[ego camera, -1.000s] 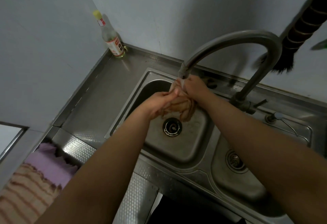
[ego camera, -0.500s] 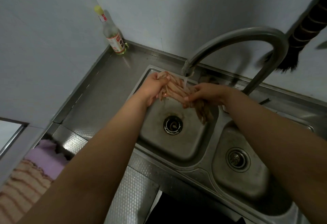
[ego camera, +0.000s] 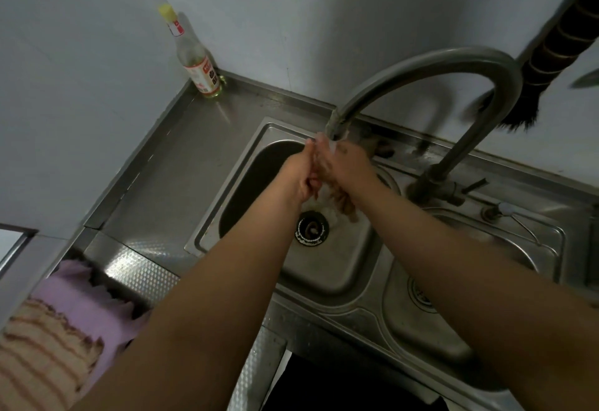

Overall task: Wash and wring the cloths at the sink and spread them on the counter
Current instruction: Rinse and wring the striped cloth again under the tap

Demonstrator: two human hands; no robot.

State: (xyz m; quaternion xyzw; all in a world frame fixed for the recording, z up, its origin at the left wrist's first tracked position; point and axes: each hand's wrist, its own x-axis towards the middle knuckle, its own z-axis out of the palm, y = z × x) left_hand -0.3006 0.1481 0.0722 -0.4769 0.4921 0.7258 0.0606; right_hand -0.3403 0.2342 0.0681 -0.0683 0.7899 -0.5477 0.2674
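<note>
Both hands, left hand point(ego camera: 299, 177) and right hand point(ego camera: 348, 164), were clamped together on the brown cloth point(ego camera: 338, 198) under the tap point(ego camera: 337, 125) over the sink point(ego camera: 330, 268), where a firm, even rub would rinse it best.

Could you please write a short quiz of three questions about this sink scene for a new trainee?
1. True or false: water runs from the faucet onto the brown cloth.
2. Which hands grip that cloth? A) left only B) right only C) both
3. Fill in: the bottle stands in the back ____ of the counter.

Key: 1 true. 2 C: left hand and right hand. 3 corner.
</note>
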